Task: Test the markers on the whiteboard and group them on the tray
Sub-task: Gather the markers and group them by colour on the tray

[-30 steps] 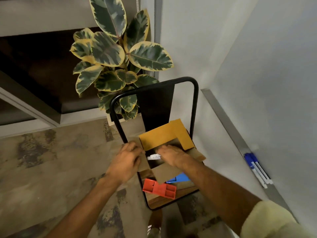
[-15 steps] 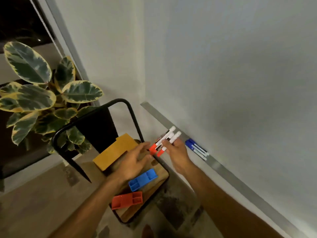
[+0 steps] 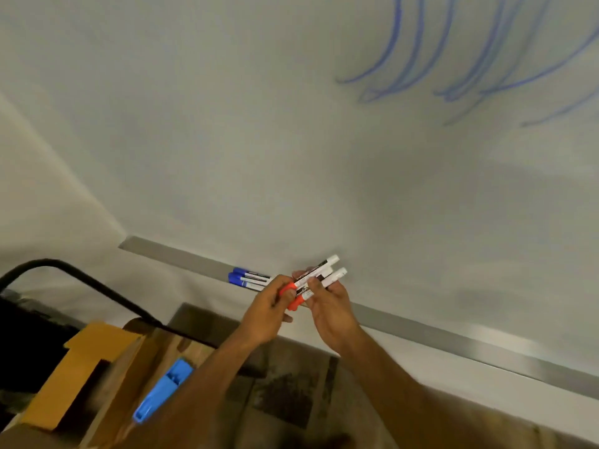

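Observation:
My right hand (image 3: 327,306) grips a bundle of red-capped markers (image 3: 319,276), their white ends pointing up-right toward the whiteboard (image 3: 291,140). My left hand (image 3: 269,307) pinches a red cap (image 3: 287,291) at the bundle's lower end. Blue-capped markers (image 3: 248,277) lie side by side on the grey metal tray (image 3: 437,338) along the board's bottom edge, just left of my hands. Blue scribbles (image 3: 453,59) mark the board at the upper right.
A black-framed chair (image 3: 107,296) at the lower left carries an open cardboard box (image 3: 81,367) and a blue plastic holder (image 3: 162,390) on its wooden seat. The mottled floor (image 3: 291,393) lies below my arms.
My hands left the box on the chair; the right one lifted the red markers out and carried them right, up to the tray. The left hand has joined it at a cap. The view swung right.

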Demonstrator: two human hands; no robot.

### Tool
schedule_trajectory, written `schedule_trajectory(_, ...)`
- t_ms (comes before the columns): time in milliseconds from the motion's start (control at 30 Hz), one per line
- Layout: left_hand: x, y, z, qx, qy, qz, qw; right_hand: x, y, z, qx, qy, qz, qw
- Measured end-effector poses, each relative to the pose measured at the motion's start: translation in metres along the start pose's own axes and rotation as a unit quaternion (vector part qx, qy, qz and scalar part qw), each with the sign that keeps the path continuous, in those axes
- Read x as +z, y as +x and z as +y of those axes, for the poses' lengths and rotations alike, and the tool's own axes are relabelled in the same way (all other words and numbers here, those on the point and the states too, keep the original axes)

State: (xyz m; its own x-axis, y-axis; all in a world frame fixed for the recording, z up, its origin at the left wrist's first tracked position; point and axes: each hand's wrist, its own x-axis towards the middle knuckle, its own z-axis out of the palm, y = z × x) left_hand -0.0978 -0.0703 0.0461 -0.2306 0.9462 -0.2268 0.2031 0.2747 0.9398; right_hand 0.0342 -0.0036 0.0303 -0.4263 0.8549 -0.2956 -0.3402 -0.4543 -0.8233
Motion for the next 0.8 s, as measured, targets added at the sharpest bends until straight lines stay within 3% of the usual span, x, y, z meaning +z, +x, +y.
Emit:
schedule_trajectory(300,0.073,0.032,0.012,-0.018,0.054,-0.059,0.997,-0.075,0.001,-0.026,-0.005,0.005,0.014,1.0)
schedule_trajectory(533,0.065,0.064,0.013,-0.015,0.154,-0.143,0.978,-0.121,0.006,-0.042,0.001,-0.07,0.125,0.99)
schedule_trajectory(667,0.062,0.079,0.014,-0.004,0.219,-0.186,0.958,-0.133,0.008,-0.047,-0.009,-0.116,0.113,0.987)
schedule_trajectory(800,0.062,0.091,0.015,-0.031,0.21,-0.212,0.954,-0.139,0.011,-0.041,0.008,-0.104,0.122,0.987)
